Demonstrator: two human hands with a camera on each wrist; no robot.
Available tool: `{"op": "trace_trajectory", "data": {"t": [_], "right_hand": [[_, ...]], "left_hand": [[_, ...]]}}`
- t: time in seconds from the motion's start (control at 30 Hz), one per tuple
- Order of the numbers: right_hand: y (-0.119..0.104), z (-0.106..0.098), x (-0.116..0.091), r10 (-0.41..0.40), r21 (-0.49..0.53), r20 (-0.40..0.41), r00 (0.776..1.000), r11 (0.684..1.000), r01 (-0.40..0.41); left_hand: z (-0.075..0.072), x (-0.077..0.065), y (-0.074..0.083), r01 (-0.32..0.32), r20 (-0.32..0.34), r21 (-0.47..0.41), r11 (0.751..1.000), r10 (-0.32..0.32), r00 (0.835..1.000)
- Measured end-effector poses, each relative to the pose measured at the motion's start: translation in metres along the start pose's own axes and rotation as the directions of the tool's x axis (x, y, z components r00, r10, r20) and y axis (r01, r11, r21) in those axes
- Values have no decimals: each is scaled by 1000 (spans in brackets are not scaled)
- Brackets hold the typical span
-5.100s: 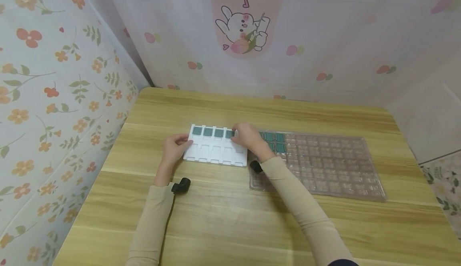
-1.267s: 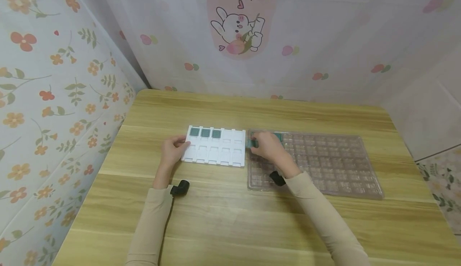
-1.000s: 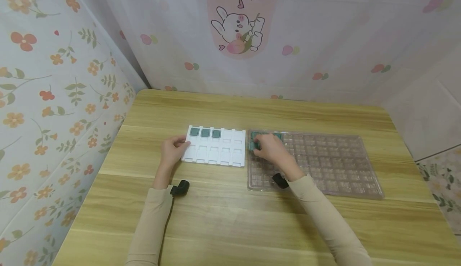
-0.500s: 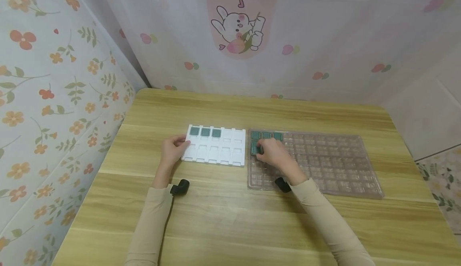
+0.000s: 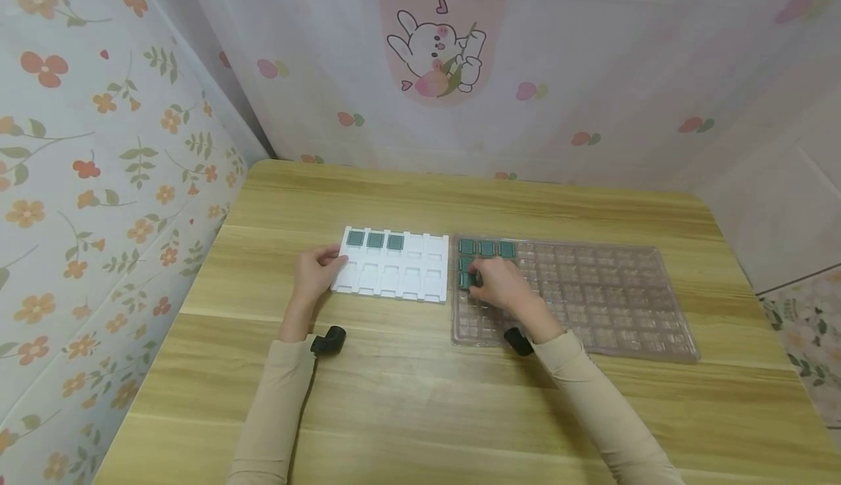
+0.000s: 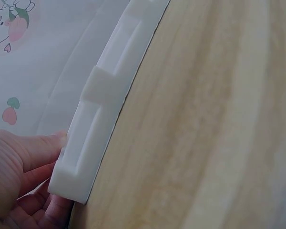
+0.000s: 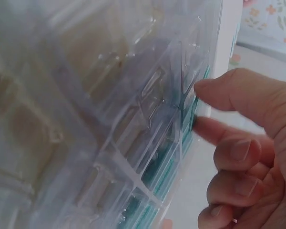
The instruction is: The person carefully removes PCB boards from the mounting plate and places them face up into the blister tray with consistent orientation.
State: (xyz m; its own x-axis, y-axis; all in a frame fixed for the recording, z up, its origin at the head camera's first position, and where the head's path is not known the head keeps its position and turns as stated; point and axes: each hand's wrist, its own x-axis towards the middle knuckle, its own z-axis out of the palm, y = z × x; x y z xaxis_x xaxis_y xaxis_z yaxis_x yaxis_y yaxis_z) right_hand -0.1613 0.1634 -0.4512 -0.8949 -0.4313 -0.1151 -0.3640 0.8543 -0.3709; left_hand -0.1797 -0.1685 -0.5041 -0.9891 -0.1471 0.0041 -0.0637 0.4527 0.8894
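Observation:
My left hand (image 5: 317, 272) grips the left edge of a white tray (image 5: 370, 279), thumb on top and fingers under it in the left wrist view. Three square green chips (image 5: 375, 240) sit in the tray's back row; its front row holds none. Over the clear plastic tray (image 5: 594, 310), my right hand (image 5: 506, 285) pinches a green chip (image 5: 465, 281) between thumb and index finger at the left column, third row. A chip (image 5: 465, 264) lies just behind it, and three more chips (image 5: 487, 249) fill the back left pockets. My hand hides the pockets beside it.
Both trays lie side by side on a wooden table (image 5: 394, 412). A printed curtain (image 5: 315, 54) hangs behind the table, and a floral cloth (image 5: 98, 215) on the left. A black wrist camera (image 5: 328, 341) sits at each sleeve cuff.
My right hand has gone from the white tray's fourth chip to the clear tray, then forward down its left column with a chip. That white pocket is now bare. My left hand keeps its hold.

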Motion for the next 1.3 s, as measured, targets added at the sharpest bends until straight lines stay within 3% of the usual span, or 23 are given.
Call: {"op": "trace_trajectory", "data": {"t": [1.3], "right_hand": [[0, -2, -1, -19, -35, -10, 1000, 999, 18]], "left_hand": [[-1, -1, 0, -5, -17, -3, 1000, 5, 1000]]}}
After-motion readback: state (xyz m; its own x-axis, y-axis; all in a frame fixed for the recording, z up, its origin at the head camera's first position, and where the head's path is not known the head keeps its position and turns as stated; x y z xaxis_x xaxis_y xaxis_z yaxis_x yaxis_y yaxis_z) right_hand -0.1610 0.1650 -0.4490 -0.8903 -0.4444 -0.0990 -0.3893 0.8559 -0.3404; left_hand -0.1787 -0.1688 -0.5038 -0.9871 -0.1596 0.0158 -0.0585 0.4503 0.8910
